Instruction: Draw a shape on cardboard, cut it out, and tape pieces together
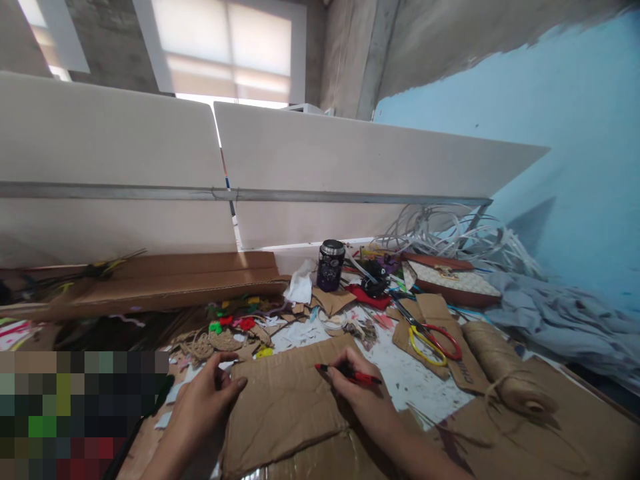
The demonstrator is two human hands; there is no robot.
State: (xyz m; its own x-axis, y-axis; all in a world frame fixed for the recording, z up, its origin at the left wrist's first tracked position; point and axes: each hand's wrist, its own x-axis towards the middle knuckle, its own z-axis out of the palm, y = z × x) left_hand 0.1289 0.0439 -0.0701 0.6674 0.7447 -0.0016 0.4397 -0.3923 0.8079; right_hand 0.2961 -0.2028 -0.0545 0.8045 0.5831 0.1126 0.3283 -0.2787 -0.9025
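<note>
A flat piece of brown cardboard (285,407) lies in front of me, creased, with a torn-looking lower edge. My right hand (357,383) is closed round a red and black pen (367,378) over the cardboard's right part. The pen's black end points left, close to the surface; I cannot tell whether it touches. At the left edge of the sheet is my left hand (215,387), its fingers loosely bent and the thumb apart from them. The thumb reaches over the cardboard's upper left corner.
Scissors (433,343) with yellow and red handles lie on cardboard scraps at right, beside a twine roll (510,370). Behind stand a dark jar (331,265) and a patterned bag (450,280). Braided twine (215,340) and colourful scraps lie at left, before a long cardboard strip (190,273).
</note>
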